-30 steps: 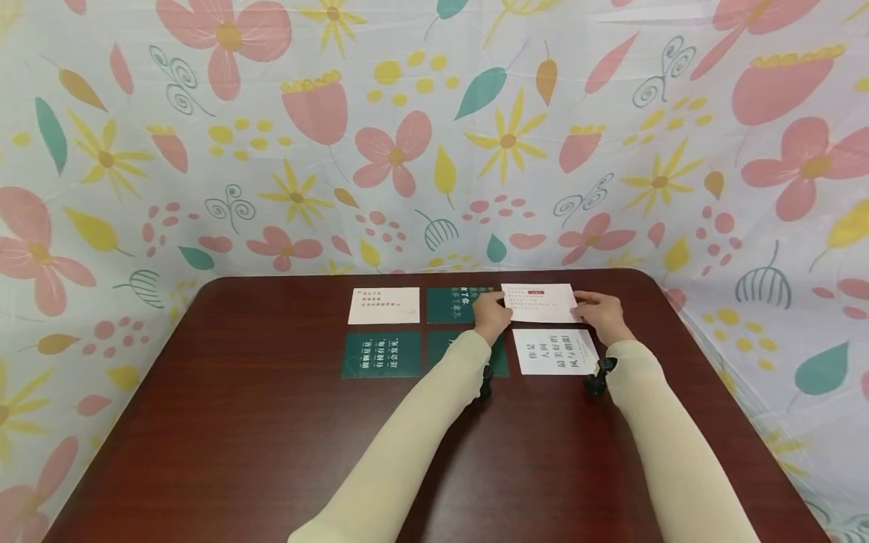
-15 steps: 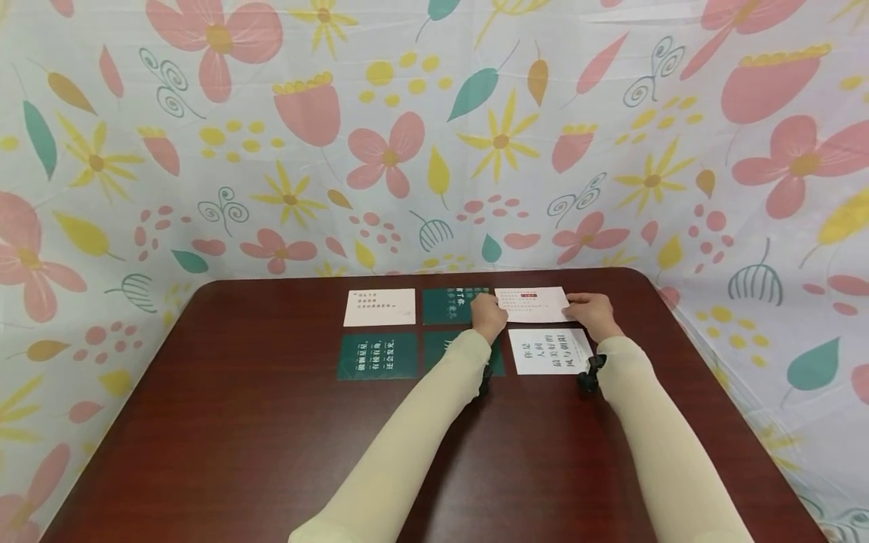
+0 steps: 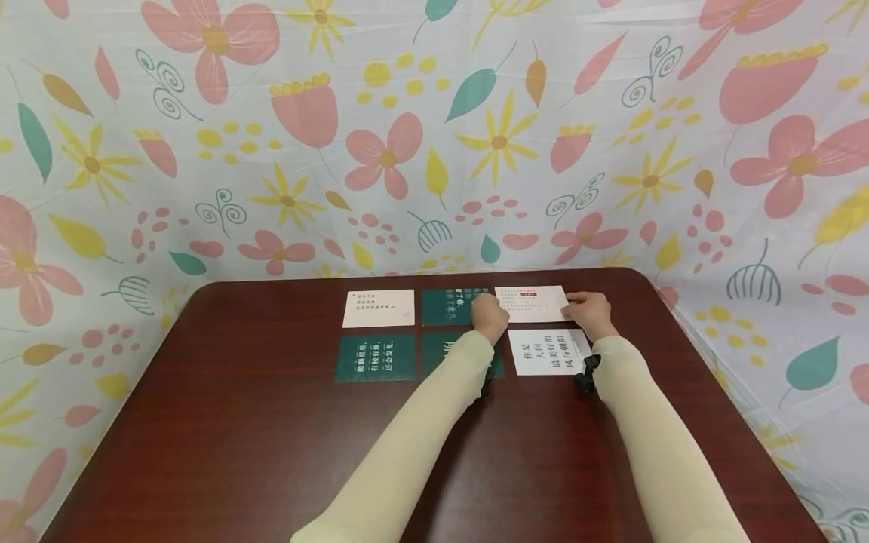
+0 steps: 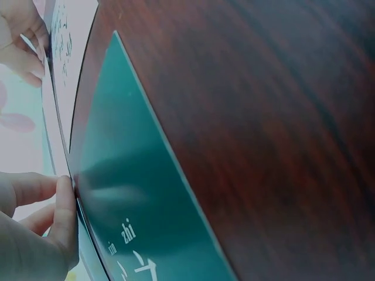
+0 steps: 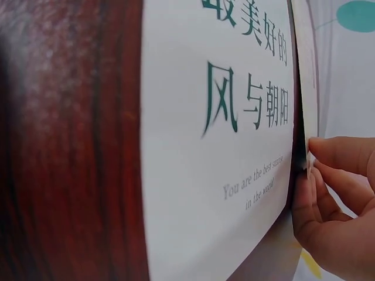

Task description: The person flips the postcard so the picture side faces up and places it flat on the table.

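A pale card point(image 3: 532, 303) with small print and a red label lies at the back right of the group. My left hand point(image 3: 490, 317) pinches its left edge between thumb and finger. At its right edge, my right hand point(image 3: 589, 313) pinches the card, also seen from the side in the right wrist view, where the fingers of the right hand point(image 5: 337, 193) hold its edge just off the table. Directly in front lies a white card point(image 3: 548, 352) with large green characters. Under my left forearm is a green card point(image 4: 135, 170), partly hidden in the head view.
Left of my left hand lies another green card point(image 3: 446, 307). Further left are a pale card point(image 3: 379, 309) and a green card point(image 3: 376, 358) with white characters. All rest on the dark red-brown table point(image 3: 237, 437), backed by a floral cloth point(image 3: 421, 136).
The head view has shifted slightly. Both hands keep hold of the pale card's ends, and it has moved a little left, with the other cards staying in place.
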